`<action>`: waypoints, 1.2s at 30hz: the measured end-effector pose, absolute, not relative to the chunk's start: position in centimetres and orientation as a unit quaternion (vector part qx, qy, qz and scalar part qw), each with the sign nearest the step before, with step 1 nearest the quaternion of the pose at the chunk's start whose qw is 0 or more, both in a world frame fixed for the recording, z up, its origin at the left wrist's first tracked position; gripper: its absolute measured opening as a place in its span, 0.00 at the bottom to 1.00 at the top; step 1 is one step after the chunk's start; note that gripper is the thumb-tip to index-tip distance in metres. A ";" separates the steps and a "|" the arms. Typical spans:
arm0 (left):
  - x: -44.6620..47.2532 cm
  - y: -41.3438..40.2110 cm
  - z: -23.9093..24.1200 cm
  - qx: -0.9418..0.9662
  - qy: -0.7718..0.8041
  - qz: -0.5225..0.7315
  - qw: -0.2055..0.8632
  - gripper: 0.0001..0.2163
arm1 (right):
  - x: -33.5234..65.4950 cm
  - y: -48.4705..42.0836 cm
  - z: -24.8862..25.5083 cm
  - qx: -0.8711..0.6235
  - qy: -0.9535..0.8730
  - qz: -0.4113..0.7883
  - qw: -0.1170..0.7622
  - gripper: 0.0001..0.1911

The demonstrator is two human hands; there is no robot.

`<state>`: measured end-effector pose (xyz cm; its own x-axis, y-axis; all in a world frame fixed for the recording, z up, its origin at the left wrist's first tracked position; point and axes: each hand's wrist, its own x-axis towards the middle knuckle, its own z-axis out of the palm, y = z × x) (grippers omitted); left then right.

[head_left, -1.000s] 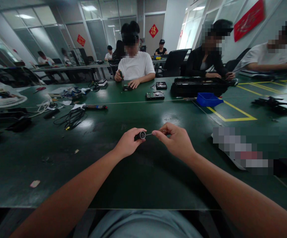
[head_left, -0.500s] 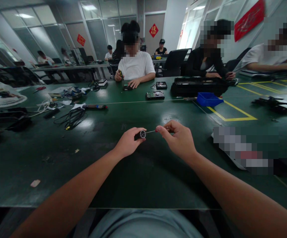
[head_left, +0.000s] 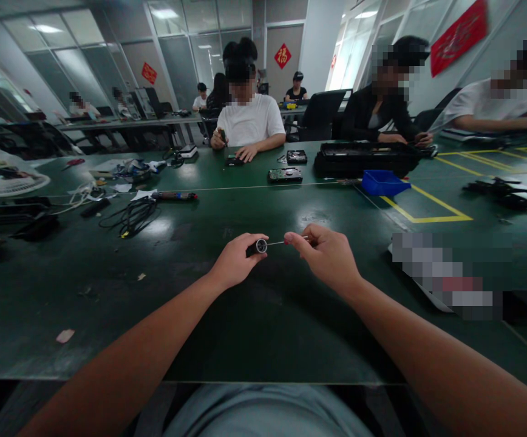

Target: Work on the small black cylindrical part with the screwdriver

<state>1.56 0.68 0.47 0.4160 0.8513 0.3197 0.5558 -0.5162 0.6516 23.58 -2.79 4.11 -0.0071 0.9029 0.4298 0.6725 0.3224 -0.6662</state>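
Above the glossy green table (head_left: 227, 340), my left grip (head_left: 237, 262) pinches a black ring-ended cylinder (head_left: 260, 246), probably light, rigid, best held by its sides; my right grip (head_left: 331, 256) pinches a thin silvery metal rod (head_left: 276, 243).

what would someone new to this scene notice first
The eye goes first to the centre, where the left grip holds a dark cylinder and the right grip a thin-shafted tool pointed at its round end. Farther off at right, a bright blue tray stands out on the green table.

Dim, glare on tabletop (head_left: 286, 328), stretched edges
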 end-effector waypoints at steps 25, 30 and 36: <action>1.9 0.5 0.8 0.818 0.429 0.307 0.229 0.17 | 23.2 -1.8 2.9 -0.448 -0.597 0.383 0.544 0.13; 1.8 0.5 0.8 0.823 0.416 0.311 0.230 0.17 | 23.3 -1.0 2.3 -0.444 -0.486 0.486 0.574 0.15; 1.5 0.6 0.7 0.817 0.425 0.319 0.222 0.18 | 23.2 -1.1 2.5 -0.443 -0.472 0.488 0.586 0.13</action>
<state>1.52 0.64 0.66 0.4354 0.8367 0.3322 0.5533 -0.5398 0.6345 23.24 -1.13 2.50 0.0786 0.9895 0.1212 -0.1526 0.1320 -0.9794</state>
